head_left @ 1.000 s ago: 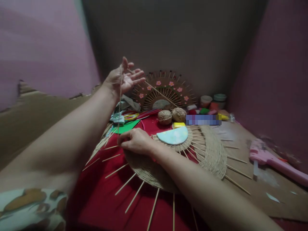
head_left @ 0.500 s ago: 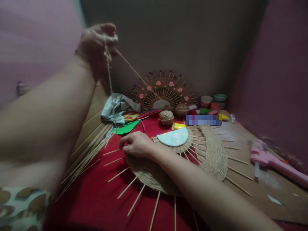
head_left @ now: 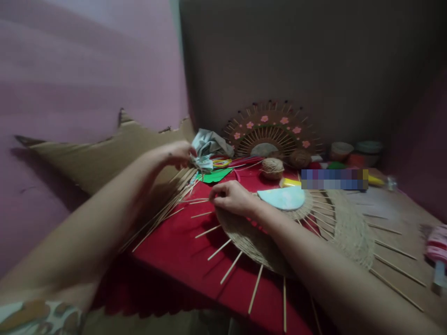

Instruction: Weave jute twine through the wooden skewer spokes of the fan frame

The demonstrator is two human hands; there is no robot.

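A half-round fan of twine woven over thin sticks (head_left: 258,244) lies on the red cloth, with a pale blue half-disc (head_left: 281,198) at its centre. My right hand (head_left: 232,197) is closed, pinching the left end of the woven band. Farther left, my left hand (head_left: 179,154) is raised beside a pale crumpled cloth (head_left: 209,146), its fingers curled. The twine it held a moment ago is hard to make out there now. Behind the fan sits a ball of twine (head_left: 272,168), with a strand running off to the left.
Loose sticks (head_left: 164,209) and cardboard (head_left: 101,160) lie at the left. A flowered fan (head_left: 265,125) leans on the back wall. Green sheet (head_left: 216,176), another twine ball (head_left: 300,158), small tubs (head_left: 342,151) and a pink glue gun (head_left: 436,244) surround the work.
My left hand has come down from high up to beside the pale cloth, lowering the twine. My right hand stays at the band's left end. The view has turned left.
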